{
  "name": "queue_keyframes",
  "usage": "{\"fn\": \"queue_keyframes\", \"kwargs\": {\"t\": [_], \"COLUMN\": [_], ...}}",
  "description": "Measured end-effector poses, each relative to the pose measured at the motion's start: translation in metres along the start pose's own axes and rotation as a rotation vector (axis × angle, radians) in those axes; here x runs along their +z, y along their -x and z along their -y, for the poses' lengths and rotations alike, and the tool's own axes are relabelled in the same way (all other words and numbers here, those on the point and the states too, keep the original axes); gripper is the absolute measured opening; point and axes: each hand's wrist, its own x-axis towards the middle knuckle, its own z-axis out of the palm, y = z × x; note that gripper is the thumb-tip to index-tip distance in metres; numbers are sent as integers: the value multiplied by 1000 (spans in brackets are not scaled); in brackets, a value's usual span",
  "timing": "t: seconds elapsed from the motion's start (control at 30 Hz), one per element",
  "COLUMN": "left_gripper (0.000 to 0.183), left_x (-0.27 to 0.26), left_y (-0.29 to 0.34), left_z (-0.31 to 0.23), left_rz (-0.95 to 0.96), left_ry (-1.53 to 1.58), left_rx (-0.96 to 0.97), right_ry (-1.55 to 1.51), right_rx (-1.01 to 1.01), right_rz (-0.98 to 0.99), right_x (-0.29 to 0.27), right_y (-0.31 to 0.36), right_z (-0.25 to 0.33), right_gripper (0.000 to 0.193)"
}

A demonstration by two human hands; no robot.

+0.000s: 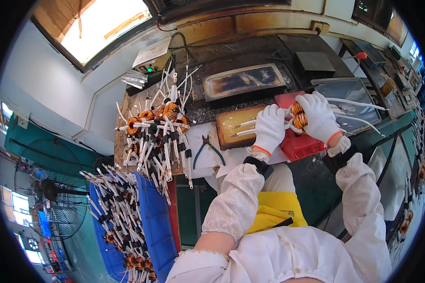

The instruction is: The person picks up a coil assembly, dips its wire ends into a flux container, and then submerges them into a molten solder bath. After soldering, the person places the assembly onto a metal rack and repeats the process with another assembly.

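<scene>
Both my hands, in white knit gloves, are closed on one copper-wound coil (298, 117) with white sleeved leads. My left hand (270, 126) grips its left side, where the leads come out. My right hand (317, 115) wraps round its right side. Two leads with bare tips stretch left over a rectangular tray of amber material (221, 127); I cannot tell whether the tips touch it. Other white leads (356, 102) reach out to the right. Under the coil is a red plastic bin (299, 148), partly hidden by my hands.
Finished-looking coils (163, 120) are heaped at the bench's left. Green-handled cutters (209, 151) lie on white paper. Behind the amber tray sits a dark-topped metal pan (243, 80). A blue crate (158, 217) of coils stands lower left, beside a fan (52, 191). A control box (153, 59) shows a green light.
</scene>
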Motion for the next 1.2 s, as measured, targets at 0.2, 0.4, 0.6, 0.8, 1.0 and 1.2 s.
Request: {"fn": "queue_keyframes", "kwargs": {"t": [0.2,0.4,0.6,0.8,1.0,1.2], "left_gripper": [25,18,23,22,18,14], "left_x": [3,1,-1,-3,-10,-14], "left_y": [1,2,1,-6,-16,-21], "left_z": [2,0,1,-1,-6,-12], "left_rz": [0,-12,-23,12,25,88], "left_ry": [-11,-7,18,-14,-65,-179], "left_rx": [1,4,15,22,77,130], "right_ry": [6,7,-3,-17,-38,-44], "right_rx": [-4,-13,3,61,163,216], "right_rz": [27,2,7,27,48,77], "right_x": [-2,0,0,3,12,11], "right_y": [-2,0,1,5,19,24], "right_z": [1,1,2,-4,-8,-6], "right_gripper": [51,53,53,57,70,74]}}
